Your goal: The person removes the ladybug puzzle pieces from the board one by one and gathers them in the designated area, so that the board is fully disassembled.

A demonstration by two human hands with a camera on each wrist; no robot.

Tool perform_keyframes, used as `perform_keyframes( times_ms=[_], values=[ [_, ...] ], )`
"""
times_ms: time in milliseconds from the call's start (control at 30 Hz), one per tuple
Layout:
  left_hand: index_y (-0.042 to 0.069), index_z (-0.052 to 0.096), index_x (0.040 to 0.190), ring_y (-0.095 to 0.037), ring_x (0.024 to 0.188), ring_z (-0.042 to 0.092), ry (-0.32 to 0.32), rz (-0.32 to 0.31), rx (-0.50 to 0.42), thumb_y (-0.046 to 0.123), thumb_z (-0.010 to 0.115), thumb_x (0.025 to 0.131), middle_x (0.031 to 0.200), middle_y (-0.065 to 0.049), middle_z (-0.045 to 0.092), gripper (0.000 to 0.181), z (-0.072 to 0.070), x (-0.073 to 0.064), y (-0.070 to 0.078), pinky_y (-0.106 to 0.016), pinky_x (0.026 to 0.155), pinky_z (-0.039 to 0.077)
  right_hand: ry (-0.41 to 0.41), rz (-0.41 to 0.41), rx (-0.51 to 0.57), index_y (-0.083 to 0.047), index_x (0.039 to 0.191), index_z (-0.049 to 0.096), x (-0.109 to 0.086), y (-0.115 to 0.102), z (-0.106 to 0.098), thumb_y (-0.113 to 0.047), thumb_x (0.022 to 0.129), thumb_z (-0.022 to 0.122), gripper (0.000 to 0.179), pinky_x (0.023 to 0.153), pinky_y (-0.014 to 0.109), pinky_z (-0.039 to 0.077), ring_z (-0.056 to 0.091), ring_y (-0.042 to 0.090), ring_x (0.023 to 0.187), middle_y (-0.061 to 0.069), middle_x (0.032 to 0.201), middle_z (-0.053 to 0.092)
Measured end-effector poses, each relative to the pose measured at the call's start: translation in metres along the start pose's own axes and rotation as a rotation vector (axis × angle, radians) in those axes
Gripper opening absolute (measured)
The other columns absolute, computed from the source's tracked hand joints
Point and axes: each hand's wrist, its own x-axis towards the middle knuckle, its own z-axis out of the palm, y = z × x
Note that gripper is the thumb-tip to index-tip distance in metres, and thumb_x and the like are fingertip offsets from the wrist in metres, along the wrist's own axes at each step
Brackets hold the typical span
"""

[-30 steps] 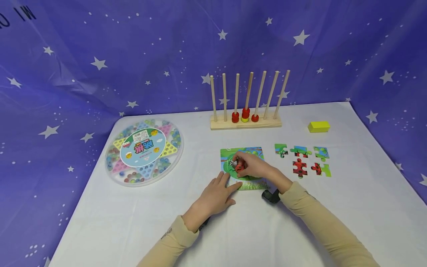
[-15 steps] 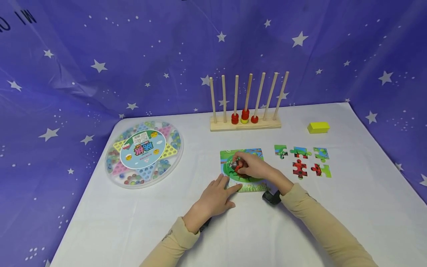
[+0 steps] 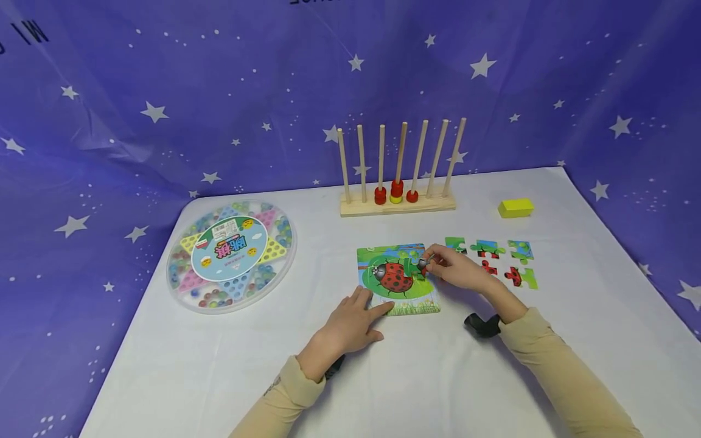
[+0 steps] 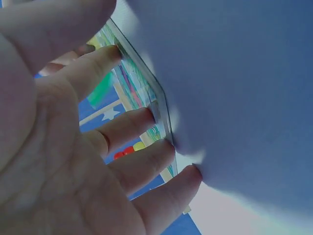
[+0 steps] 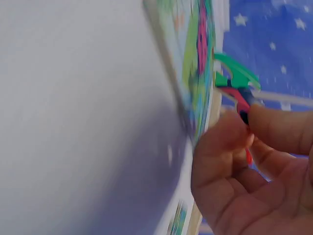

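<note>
A ladybug puzzle board (image 3: 394, 277) lies on the white table, its red, spotted ladybug picture in view. My left hand (image 3: 350, 322) rests at its lower left corner, fingers spread, with fingertips (image 4: 166, 147) touching the edge in the left wrist view. Over the board's right side, my right hand (image 3: 459, 269) pinches a green, red and black jigsaw piece (image 3: 412, 267) between thumb and fingers. The right wrist view shows this piece (image 5: 237, 73) raised off the board. Several loose jigsaw pieces (image 3: 521, 277) lie to the right; my right hand partly covers some.
A round marble game box (image 3: 232, 292) sits at the left. Behind the board stands a wooden peg rack (image 3: 397, 208) with tall rods and red and yellow beads. A yellow block (image 3: 516, 208) lies at the back right. A starry blue cloth (image 3: 306, 91) hangs behind.
My right hand has moved right from the middle of the board, bringing the jigsaw piece along and uncovering the ladybug picture. My left hand has stayed at the board's corner.
</note>
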Motion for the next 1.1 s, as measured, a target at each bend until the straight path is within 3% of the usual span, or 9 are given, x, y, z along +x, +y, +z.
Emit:
perform_keyframes(
  times_ms=[100, 267, 633, 733, 900, 1100],
  values=[
    [0.028, 0.041, 0.137, -0.038, 0.128, 0.026, 0.001, -0.002, 0.008, 0.040, 0.061, 0.084, 0.120, -0.012, 0.037, 0.058, 0.000, -0.001, 0.000, -0.040, 0.098, 0.031, -0.006, 0.093, 0.051, 0.001, 0.100, 0.050, -0.013, 0.009, -0.015, -0.011, 0.095, 0.046, 0.013, 0.054, 0.034, 0.042, 0.046, 0.023, 0.062, 0.016, 0.081, 0.049],
    [0.027, 0.042, 0.137, -0.038, 0.128, 0.027, 0.008, -0.008, 0.022, 0.041, 0.061, 0.084, 0.121, -0.013, 0.038, 0.058, 0.000, -0.001, 0.001, -0.041, 0.097, 0.032, -0.006, 0.195, -0.017, 0.001, 0.101, 0.049, -0.033, 0.019, -0.035, -0.013, 0.095, 0.047, 0.015, 0.051, 0.032, 0.038, 0.044, 0.020, 0.060, 0.012, 0.078, 0.050],
    [0.026, 0.044, 0.136, -0.039, 0.127, 0.029, 0.022, 0.002, 0.015, 0.040, 0.062, 0.083, 0.119, -0.013, 0.038, 0.057, -0.002, -0.001, 0.003, -0.042, 0.095, 0.034, 0.057, 0.186, -0.291, 0.004, 0.102, 0.052, -0.037, 0.025, -0.046, -0.007, 0.092, 0.048, 0.015, 0.052, 0.032, 0.039, 0.048, 0.017, 0.059, 0.008, 0.079, 0.057],
    [0.025, 0.044, 0.136, -0.039, 0.126, 0.029, 0.025, 0.005, 0.015, 0.039, 0.062, 0.083, 0.119, -0.013, 0.038, 0.057, -0.003, -0.001, 0.004, -0.042, 0.095, 0.034, 0.074, 0.189, -0.312, 0.005, 0.102, 0.052, -0.037, 0.021, -0.042, -0.006, 0.092, 0.048, 0.015, 0.052, 0.032, 0.040, 0.050, 0.018, 0.060, 0.009, 0.080, 0.057],
    [0.025, 0.044, 0.136, -0.038, 0.126, 0.029, 0.036, 0.004, 0.011, 0.040, 0.062, 0.083, 0.119, -0.013, 0.038, 0.058, 0.000, 0.000, 0.003, -0.044, 0.094, 0.035, 0.100, 0.078, -0.348, 0.003, 0.103, 0.055, -0.037, 0.014, -0.028, -0.005, 0.090, 0.051, 0.016, 0.055, 0.031, 0.040, 0.047, 0.016, 0.063, 0.006, 0.080, 0.054],
    [0.025, 0.045, 0.135, -0.038, 0.126, 0.030, 0.050, 0.000, 0.006, 0.039, 0.063, 0.083, 0.119, -0.013, 0.039, 0.057, 0.001, 0.000, 0.004, -0.045, 0.094, 0.035, 0.021, -0.058, -0.406, -0.001, 0.116, 0.056, -0.032, 0.001, -0.002, -0.015, 0.083, 0.066, 0.037, 0.061, 0.029, 0.038, 0.043, 0.014, 0.068, 0.005, 0.090, 0.051]
  ],
)
